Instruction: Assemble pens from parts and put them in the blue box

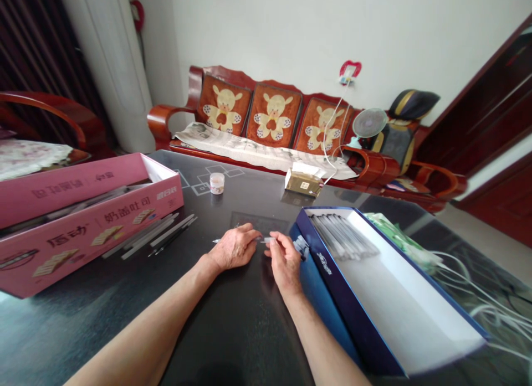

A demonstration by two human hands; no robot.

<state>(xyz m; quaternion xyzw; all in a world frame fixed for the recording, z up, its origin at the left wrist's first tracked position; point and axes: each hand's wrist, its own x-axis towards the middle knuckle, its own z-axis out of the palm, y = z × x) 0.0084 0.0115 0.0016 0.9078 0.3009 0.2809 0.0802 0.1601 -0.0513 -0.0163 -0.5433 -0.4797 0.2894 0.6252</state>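
My left hand [236,246] is closed around a slim pen [215,241], whose pointed tip sticks out to the left. My right hand [285,260] pinches a short translucent piece [268,240] at the pen's other end; whether it is a cap joined to the pen I cannot tell. Just right of that hand, small grey-clear caps [301,245] lie in a pile against the blue box [332,275]. Inside this box several translucent pens [343,236] lie side by side at the far end. Loose pale barrels [145,236] and thin dark rods [170,241] rest beside the pink box [112,225].
The dark glossy table [245,330] carries a small round tub [216,183] and a tissue box [304,181] at the back. On the right are a green-and-white packet [401,239] and white cables [494,314]. A wooden sofa [166,117] stands behind the table.
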